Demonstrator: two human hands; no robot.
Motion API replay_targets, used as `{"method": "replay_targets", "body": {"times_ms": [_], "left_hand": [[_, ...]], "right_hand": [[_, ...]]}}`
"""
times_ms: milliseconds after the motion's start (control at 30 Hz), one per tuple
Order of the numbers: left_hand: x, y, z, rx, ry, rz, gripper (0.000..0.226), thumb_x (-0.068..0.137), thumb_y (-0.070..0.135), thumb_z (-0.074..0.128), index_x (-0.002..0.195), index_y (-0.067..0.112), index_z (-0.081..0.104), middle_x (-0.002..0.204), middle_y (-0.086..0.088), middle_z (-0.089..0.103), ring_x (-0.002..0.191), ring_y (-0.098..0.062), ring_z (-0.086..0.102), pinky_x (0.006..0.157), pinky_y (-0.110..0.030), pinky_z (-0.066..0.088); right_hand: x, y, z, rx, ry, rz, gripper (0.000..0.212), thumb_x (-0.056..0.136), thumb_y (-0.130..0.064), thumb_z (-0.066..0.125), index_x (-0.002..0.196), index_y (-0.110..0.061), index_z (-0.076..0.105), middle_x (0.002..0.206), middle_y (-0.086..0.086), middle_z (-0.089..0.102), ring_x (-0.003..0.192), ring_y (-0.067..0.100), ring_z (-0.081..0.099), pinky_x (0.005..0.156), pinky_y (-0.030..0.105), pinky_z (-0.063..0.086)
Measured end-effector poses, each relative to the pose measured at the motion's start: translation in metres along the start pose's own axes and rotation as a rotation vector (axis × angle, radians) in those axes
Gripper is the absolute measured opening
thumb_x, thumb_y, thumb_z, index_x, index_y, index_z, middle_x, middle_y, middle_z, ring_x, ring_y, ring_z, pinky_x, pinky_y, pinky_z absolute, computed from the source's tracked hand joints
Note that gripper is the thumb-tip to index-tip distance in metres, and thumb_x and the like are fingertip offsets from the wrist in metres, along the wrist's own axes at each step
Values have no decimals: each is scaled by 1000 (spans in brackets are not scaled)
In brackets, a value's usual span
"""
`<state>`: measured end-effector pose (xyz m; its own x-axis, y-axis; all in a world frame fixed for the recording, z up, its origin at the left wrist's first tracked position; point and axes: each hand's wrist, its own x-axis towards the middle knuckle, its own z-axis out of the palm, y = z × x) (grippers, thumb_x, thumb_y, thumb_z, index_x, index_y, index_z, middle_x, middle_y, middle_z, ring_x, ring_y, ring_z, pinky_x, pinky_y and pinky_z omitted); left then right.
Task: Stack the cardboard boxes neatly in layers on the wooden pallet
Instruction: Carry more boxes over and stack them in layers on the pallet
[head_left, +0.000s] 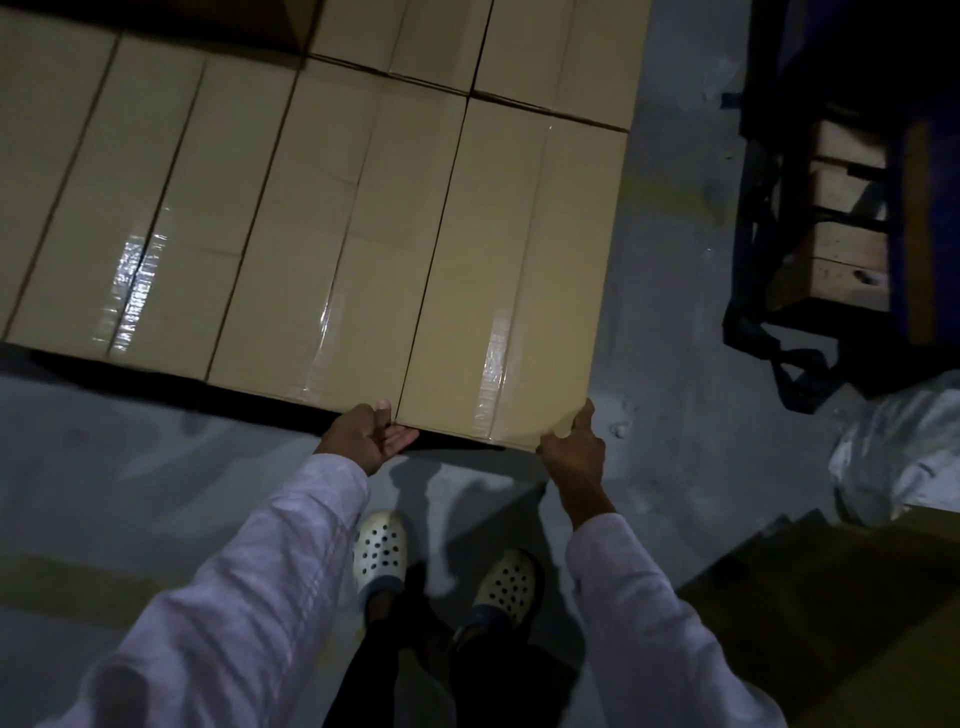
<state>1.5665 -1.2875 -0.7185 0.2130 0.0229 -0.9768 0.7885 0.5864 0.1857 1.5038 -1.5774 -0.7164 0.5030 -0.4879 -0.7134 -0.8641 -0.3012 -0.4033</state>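
Rightmost cardboard box (498, 270) of the near row is being held at its near end, with both near corners taken. The left hand (371, 434) is pinched on the left corner, thumb on top and fingers tucked under the edge. The right hand (574, 447) is curled round the right corner with the thumb run up the side. Held like that, the box is probably being squared up against its neighbour (306, 249) so the row's front edge ends up flush, though that's only a guess. It's touching the neighbour along its long side, with the tops roughly level.

Count-wise, four boxes can be made out in the near row (the far-left one is cut off), plus two in the back row (447, 47). That makes six tops in view, each with a taped centre seam. The wooden pallet underneath can't be seen, only shadow below the front edge.

Off to the right, wooden blocks (844, 208) in a dark frame are parked well apart from the stack on the grey floor (670, 312). Crumpled plastic wrap (893, 452) is lying nearer. Two white clogs (379, 551) are planted just behind the hands.
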Motion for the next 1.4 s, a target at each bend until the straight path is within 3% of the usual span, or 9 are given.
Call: {"method": "replay_targets", "body": {"times_ms": [67, 167, 333, 467, 700, 867, 1033, 1233, 1400], "left_hand": [[0, 2, -3, -29, 10, -32, 37, 116, 10, 31, 148, -1, 46, 160, -16, 49, 151, -40, 42, 112, -58, 45], [-4, 5, -4, 12, 8, -35, 32, 113, 8, 39, 140, 7, 56, 149, -23, 56, 138, -40, 55, 81, -55, 61], [-37, -5, 1, 134, -6, -30, 29, 106, 14, 55, 133, 3, 55, 131, -22, 54, 117, -43, 58, 87, -55, 58], [-92, -18, -6, 302, 66, 212, 13, 103, 20, 63, 107, 10, 70, 115, -19, 72, 93, -36, 71, 81, -52, 63], [-259, -34, -62, 627, 27, 558, 19, 93, 18, 76, 111, 19, 80, 101, -7, 81, 87, -18, 71, 68, -30, 52], [-354, -18, -142, 531, 56, 606, 17, 94, 16, 77, 110, 20, 81, 99, -7, 82, 91, -26, 76, 73, -35, 56], [-420, 28, -243, 389, 82, 712, 18, 95, 18, 78, 113, 18, 80, 100, -6, 82, 93, -30, 79, 80, -47, 63], [-465, 92, -377, 157, 230, 816, 18, 93, 18, 80, 111, 20, 80, 99, -7, 82, 93, -32, 79, 80, -44, 61], [-497, 141, -469, -64, 377, 893, 16, 92, 14, 80, 108, 17, 81, 98, -13, 81, 88, -27, 78, 75, -37, 59]], "right_hand": [[-3, 2, -4, 112, -46, -8, 96, 92, -44, 74, 158, -64, 7, 145, 15, 50, 121, 41, 62, 102, 58, 59], [7, 22, -9, 219, -105, -15, 102, 76, -61, 82, 153, -73, 15, 149, 13, 49, 119, 38, 65, 91, 57, 64], [-40, 0, -23, 63, -24, -26, 109, 89, -57, 81, 170, -39, 11, 165, 14, 27, 147, 46, 38, 120, 57, 41], [-105, -23, -33, -18, -13, -248, 87, 94, -49, 79, 165, -30, 34, 164, 11, 31, 152, 41, 29, 123, 55, 34], [-272, -64, -56, -171, -81, -597, 64, 92, -56, 70, 146, -23, 61, 145, 12, 51, 139, 35, 43, 118, 44, 37], [-378, -103, -42, -319, -205, -787, 53, 96, -53, 74, 143, -30, 65, 146, 11, 49, 140, 32, 41, 106, 24, 24], [-465, -156, 20, -389, -434, -1016, 44, 97, -58, 72, 135, -37, 70, 144, 3, 55, 138, 25, 46, 113, 41, 37], [-558, -236, 120, -373, -582, -1245, 41, 100, -55, 72, 135, -35, 71, 142, -2, 58, 140, 14, 47, 117, 40, 34], [-632, -326, 209, -273, -683, -1402, 37, 98, -55, 73, 131, -38, 73, 133, -17, 62, 131, 7, 57, 108, 49, 49]]}}
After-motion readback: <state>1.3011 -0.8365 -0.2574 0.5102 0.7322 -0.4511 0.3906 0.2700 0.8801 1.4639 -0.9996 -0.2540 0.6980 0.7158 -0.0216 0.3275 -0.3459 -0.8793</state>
